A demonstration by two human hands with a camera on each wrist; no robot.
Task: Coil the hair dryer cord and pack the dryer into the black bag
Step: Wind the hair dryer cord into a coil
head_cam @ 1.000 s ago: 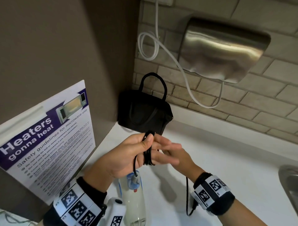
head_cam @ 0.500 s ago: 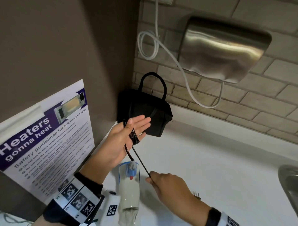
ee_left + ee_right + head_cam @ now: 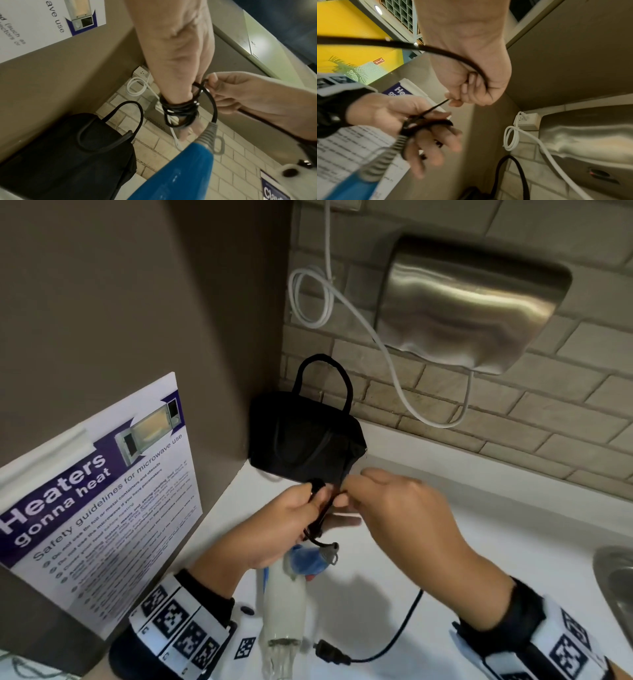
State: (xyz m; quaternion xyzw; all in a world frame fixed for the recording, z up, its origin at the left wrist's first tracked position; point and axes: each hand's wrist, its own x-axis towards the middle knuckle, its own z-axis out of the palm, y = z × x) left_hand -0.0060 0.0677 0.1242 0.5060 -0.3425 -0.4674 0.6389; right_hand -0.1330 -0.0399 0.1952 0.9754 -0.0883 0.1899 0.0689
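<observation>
My left hand (image 3: 294,518) is held above the white counter with the black cord (image 3: 318,508) wound in several turns round its straight fingers, and its thumb presses the turns. The coil (image 3: 180,109) shows plainly in the left wrist view. My right hand (image 3: 394,508) pinches the cord right beside the coil, fingers curled round it (image 3: 471,81). The white and blue hair dryer (image 3: 284,604) hangs below the left hand by its grey cord collar. Loose cord runs down to the plug (image 3: 329,654) on the counter. The black bag (image 3: 301,440) stands in the corner behind the hands.
A steel hand dryer (image 3: 472,302) hangs on the brick wall with a looped white cable (image 3: 359,320). A microwave safety poster (image 3: 96,491) leans on the brown panel at left. A metal sink rim (image 3: 616,587) is at the right edge.
My right hand rose from low near the dryer up to the left hand's fingers, drawing the cord with it. The left hand dropped away from the bag. The plug came into view.
</observation>
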